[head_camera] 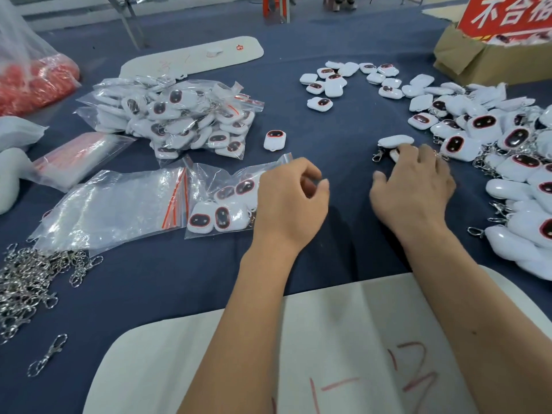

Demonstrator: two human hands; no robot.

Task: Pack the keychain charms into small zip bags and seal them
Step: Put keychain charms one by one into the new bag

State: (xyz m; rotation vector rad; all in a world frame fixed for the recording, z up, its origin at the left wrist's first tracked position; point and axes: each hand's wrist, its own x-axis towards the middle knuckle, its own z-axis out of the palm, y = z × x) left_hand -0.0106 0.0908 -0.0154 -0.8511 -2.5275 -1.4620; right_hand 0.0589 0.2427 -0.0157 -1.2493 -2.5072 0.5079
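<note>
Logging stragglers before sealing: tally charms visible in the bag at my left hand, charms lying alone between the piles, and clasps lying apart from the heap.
Charms visible in the bag: 4
Lone charm: 1
Clasp apart: 1
Total: 6

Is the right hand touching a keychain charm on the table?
Touching. The head view shows the right hand with its fingertips resting on a keychain charm, no gap between them.

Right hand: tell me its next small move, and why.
Probably close the fingers on the charm under the right hand and carry it to the zip bag beside the left hand. The right fingertips already rest on that charm, while the left hand's fingers are curled with nothing visibly in them.
</note>
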